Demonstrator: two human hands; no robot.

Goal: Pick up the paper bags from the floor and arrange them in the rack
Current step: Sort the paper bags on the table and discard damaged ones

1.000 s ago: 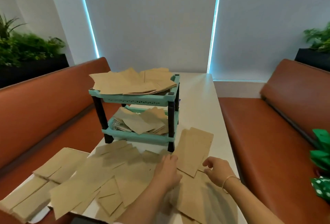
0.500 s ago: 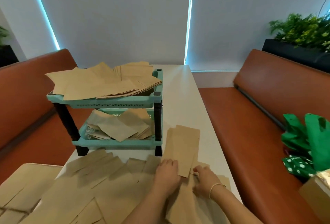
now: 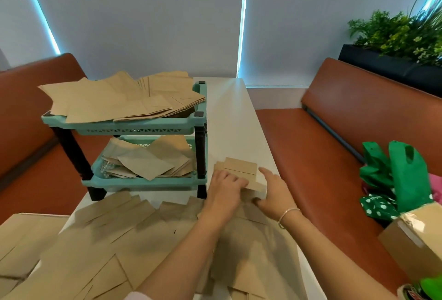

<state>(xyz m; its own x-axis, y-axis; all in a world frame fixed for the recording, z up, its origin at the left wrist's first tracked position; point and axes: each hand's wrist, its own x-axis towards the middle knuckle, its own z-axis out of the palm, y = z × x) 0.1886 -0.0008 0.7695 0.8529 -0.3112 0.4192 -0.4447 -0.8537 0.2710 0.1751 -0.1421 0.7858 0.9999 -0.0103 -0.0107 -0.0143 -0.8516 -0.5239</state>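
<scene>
A: Both hands on a small stack of paper bags (image 3: 241,171) now, on the table (image 3: 234,117) just right of the rack (image 3: 143,127). The left hand (image 3: 224,188) presses on top with curled fingers; the right hand (image 3: 272,192) cups the stack's right edge, forefinger out.

B: Whether either hand actually pinches the stack, one cannot tell. These bags look featherlight, flat and floppy, and likely to slide over each other.

A: So she'd best take the stack by opposite edges, thumbs above, fingers below.

B: More loose bags (image 3: 114,240) cover the near table; both rack shelves already hold some.
</scene>
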